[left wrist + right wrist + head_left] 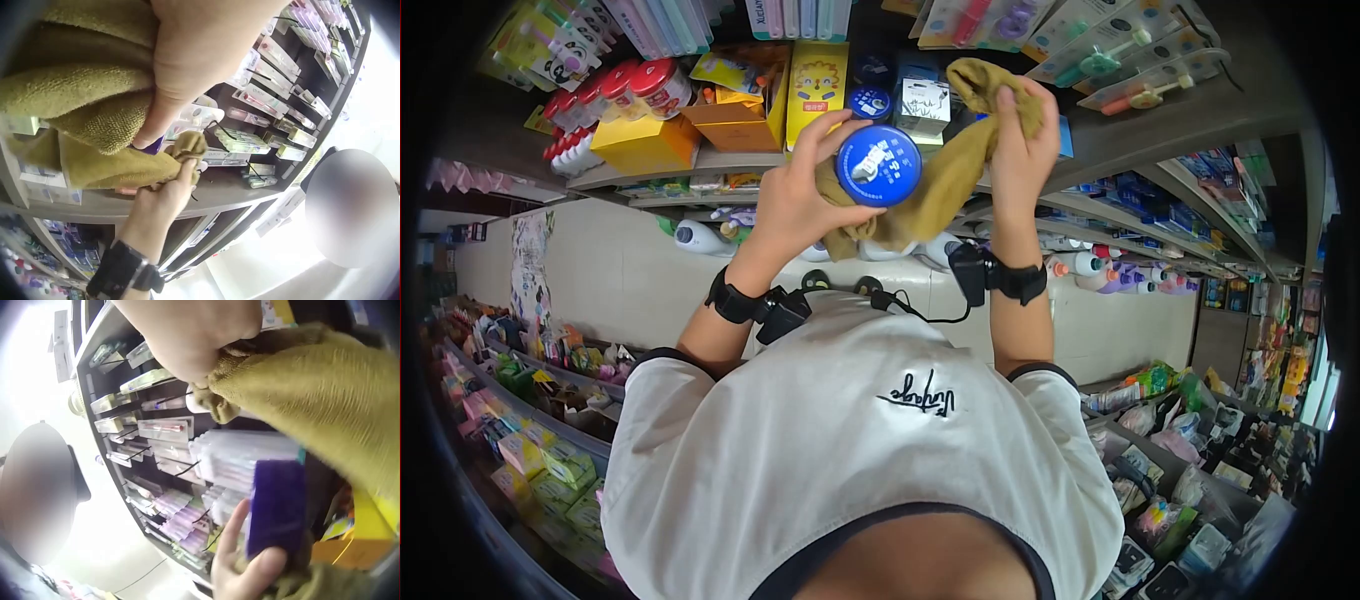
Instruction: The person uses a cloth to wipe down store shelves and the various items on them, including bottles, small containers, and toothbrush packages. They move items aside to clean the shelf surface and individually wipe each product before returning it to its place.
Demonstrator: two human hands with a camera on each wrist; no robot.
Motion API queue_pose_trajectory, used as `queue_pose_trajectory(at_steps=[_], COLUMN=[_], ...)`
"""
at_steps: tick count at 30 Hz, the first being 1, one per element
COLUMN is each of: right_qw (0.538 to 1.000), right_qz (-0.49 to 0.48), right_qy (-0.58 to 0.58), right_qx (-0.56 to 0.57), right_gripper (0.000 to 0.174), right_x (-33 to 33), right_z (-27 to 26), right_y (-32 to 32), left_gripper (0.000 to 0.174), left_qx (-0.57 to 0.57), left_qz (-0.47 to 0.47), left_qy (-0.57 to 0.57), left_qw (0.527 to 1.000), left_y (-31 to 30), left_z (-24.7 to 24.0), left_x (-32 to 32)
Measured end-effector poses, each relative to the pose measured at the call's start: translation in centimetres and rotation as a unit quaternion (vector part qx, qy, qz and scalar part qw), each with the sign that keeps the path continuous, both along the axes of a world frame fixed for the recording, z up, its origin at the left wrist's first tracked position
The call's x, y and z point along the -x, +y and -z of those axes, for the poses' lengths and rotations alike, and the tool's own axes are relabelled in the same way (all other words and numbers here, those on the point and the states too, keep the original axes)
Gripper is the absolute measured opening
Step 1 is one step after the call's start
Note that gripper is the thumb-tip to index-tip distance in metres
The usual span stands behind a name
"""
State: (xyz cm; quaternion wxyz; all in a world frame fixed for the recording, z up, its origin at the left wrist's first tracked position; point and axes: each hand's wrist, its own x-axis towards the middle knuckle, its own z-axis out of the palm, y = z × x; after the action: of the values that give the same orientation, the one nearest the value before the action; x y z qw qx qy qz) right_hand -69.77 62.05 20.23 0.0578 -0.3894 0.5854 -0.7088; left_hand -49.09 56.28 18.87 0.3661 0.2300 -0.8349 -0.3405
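My left hand (795, 195) grips a round blue tin (880, 166) with a white picture and lettering on its lid, thumb below and fingers over the top. In the right wrist view the tin (276, 506) shows edge-on as a deep blue block. Part of an olive-green cloth (945, 190) is bunched under the tin at the left palm. The rest stretches across to my right hand (1025, 150), whose thumb and fingers pinch its crumpled end. From the left wrist view, the left thumb (187, 69) lies along thick folds of the cloth (106, 94).
Just beyond the hands, a shelf (740, 160) carries a yellow carton (818, 85), another blue tin (868, 103), a white box (924, 105) and red-lidded jars (655, 85). Packaged toothbrushes (1110, 60) hang at the upper right. Bottles (700, 238) stand lower down.
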Motion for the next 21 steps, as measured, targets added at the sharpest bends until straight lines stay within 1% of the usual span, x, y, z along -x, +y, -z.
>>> queue_pose_trajectory(at_steps=[1,2,3,4,5,6,8,9,11,12,14,15,17,18,20,21], right_qw=[1.0,0.994,0.974,0.938,0.881,0.882,0.884,0.884,0.893,0.893,0.892,0.893,0.902,0.902,0.909,0.91], right_qz=[-0.002,-0.057,-0.111,-0.127,-0.141,-0.141,-0.111,-0.112,-0.097,-0.098,-0.076,-0.075,-0.024,-0.023,-0.018,-0.018], right_qy=[0.0,0.097,0.194,0.321,0.441,0.441,0.433,0.433,0.413,0.412,0.393,0.392,0.35,0.35,0.299,0.297], right_qx=[-0.001,0.015,0.031,-0.031,-0.092,-0.092,-0.134,-0.133,-0.148,-0.149,-0.209,-0.209,-0.252,-0.253,-0.289,-0.29], right_gripper=[0.018,0.02,0.022,0.025,0.029,0.029,0.035,0.035,0.04,0.04,0.037,0.037,0.029,0.029,0.025,0.025], right_x=[-0.8,-1.9,-3.0,-4.5,-5.7,-6.4,-7.1,-7.3,-7.8,-8.1,-8.4,-8.6,-8.9,-8.7,-7.9,-7.3], right_z=[-0.3,-0.4,-0.6,-1.0,-1.2,-0.8,0.4,0.3,-0.3,-0.5,-1.1,-1.1,-1.1,-1.1,-1.0,-0.9], right_y=[0.6,1.0,1.4,1.8,1.8,1.6,1.4,1.4,1.6,1.6,1.4,1.2,0.8,0.5,-0.2,-0.6], left_gripper=[0.088,0.091,0.091,0.093,0.095,0.095,0.1,0.1,0.102,0.102,0.102,0.102,0.105,0.105,0.105,0.105], left_qx=[-0.03,-0.039,-0.04,-0.01,0.02,0.02,0.079,0.079,0.139,0.137,0.124,0.124,0.097,0.096,0.019,0.018], left_qz=[-0.012,-0.007,-0.006,-0.012,-0.018,-0.018,-0.009,-0.011,0.006,0.006,0.014,0.016,-0.009,-0.009,0.003,0.004], left_qy=[-0.011,-0.008,-0.008,-0.009,-0.011,-0.011,0.0,-0.001,0.035,0.033,0.029,0.029,0.013,0.012,0.049,0.048], left_qw=[0.999,0.999,0.999,1.0,1.0,1.0,0.997,0.997,0.99,0.99,0.992,0.992,0.995,0.995,0.999,0.999], left_y=[-0.1,-0.3,-0.4,-0.4,-0.5,-0.7,-1.2,-1.5,-1.7,-1.6,-1.6,-1.4,-0.6,-0.3,0.3,0.3], left_z=[-0.1,0.1,0.0,-0.2,-0.3,-0.2,0.4,0.4,0.5,0.5,0.0,-0.1,-0.3,-0.1,0.8,1.2], left_x=[-0.2,-0.1,-0.1,0.0,0.1,0.1,0.1,0.1,-0.1,-0.2,-0.1,-0.1,-0.2,-0.1,-0.1,-0.1])
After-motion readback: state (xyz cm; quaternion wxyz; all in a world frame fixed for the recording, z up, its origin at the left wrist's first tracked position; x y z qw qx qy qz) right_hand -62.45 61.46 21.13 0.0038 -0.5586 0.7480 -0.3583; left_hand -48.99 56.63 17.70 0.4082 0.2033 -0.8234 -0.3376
